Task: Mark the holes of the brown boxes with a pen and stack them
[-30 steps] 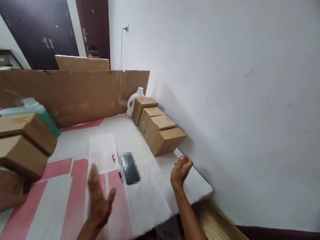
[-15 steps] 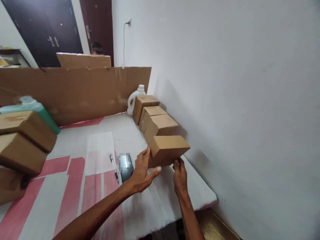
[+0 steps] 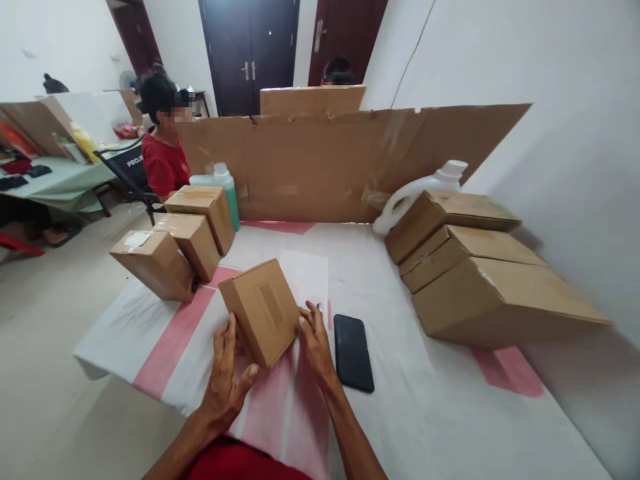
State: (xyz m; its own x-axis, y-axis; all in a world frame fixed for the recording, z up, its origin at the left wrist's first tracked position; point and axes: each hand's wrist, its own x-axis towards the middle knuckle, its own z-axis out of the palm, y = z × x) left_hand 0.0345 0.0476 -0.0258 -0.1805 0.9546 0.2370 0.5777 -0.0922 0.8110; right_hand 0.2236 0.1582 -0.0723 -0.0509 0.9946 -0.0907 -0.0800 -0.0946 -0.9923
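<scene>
Both hands (image 3: 270, 360) apparently grip the tilted cardboard box (image 3: 261, 311).

Head view — forward, downward, close above table (image 3: 425, 400)

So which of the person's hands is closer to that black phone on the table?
The right hand. It rests on the small cardboard box, just left of the black phone, close but apart. The left hand grips the box's other side, farther off.

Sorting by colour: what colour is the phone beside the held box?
Black; the phone shows clearest in the head view.
</scene>
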